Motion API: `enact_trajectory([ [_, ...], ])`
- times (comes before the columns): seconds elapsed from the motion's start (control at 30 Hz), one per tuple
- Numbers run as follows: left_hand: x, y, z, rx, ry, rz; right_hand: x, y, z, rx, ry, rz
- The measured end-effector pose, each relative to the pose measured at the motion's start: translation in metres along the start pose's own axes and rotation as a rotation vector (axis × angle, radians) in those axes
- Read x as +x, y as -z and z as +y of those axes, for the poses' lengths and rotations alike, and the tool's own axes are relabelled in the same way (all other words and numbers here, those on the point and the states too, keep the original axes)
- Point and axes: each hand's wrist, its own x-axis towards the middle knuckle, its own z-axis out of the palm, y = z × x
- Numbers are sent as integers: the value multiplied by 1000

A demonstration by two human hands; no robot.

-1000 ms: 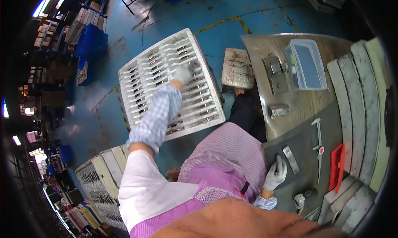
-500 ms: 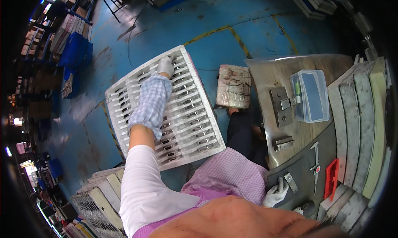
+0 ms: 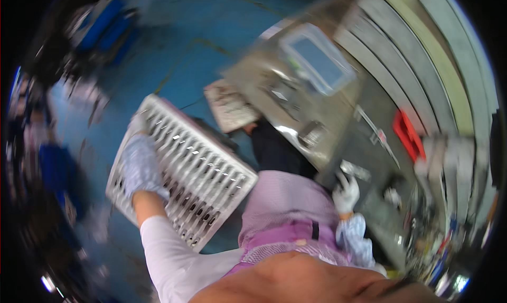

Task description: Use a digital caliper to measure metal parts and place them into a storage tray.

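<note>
My left hand [image 3: 138, 125], in a white glove with a checked sleeve cover, is at the far left edge of a white foam tray [image 3: 122, 154]. Motion blur hides its fingers, so I cannot tell whether it holds anything. The tray has rows of slots with shiny metal parts in many of them. At the right, my gloved right hand [image 3: 346, 196] is over the dark mat [image 3: 377, 189] with its fingers spread. Its fingertips are close to a small flat metal piece [image 3: 355, 170]; whether they touch is too blurred to tell.
Right of me, the worktable bears a clear plastic box [image 3: 342, 84], a metal block [image 3: 312, 134], a caliper [image 3: 379, 135] and a red holder [image 3: 409, 135]. Stacked foam trays [image 3: 391, 55] stand along its far right. A taped box [image 3: 228, 106] sits between the tray and table.
The head view has swung to the right and is blurred. My left hand is now at the tray's left edge instead of over its far-end slots. My right hand's fingers have spread.
</note>
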Motion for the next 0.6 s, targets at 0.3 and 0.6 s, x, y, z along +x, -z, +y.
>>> enact_trajectory([
  [0.3, -267, 97, 96, -282, -555, 329, 46, 54, -70, 527, 289, -277],
  [0.6, -548, 134, 389, -979, -851, 104, 47, 78, -17, 431, -39, -573],
])
